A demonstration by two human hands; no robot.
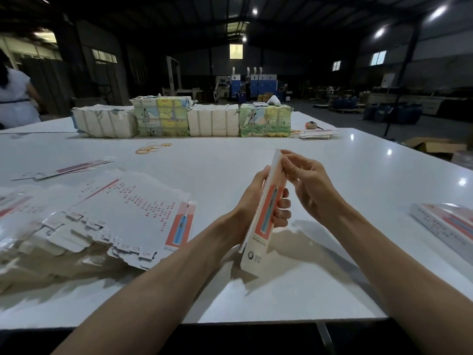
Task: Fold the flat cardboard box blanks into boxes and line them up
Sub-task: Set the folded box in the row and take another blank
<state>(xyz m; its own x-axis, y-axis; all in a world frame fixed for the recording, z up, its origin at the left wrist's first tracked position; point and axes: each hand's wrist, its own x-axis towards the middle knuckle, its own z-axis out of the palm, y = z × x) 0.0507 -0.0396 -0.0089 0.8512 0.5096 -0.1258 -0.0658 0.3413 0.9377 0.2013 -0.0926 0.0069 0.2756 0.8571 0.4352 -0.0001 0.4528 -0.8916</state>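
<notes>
A long narrow box blank [258, 242], white with a red panel and a blue pen picture, stands tilted on end above the white table [332, 180]. My left hand [256, 201] wraps around its middle, fingers showing on the right side. My right hand [304, 180] pinches the blank's top end between thumb and fingertips. A fanned pile of flat blanks [122, 213] lies on the table to the left. Folded boxes [445, 224] lie at the right edge.
Wrapped bundles of printed stock [184, 120] line the far side of the table. Loose rubber bands [152, 147] lie in front of them, a few blanks [66, 169] at far left. A person in white [15, 98] stands at the left. An open carton [435, 146] sits beyond the right edge.
</notes>
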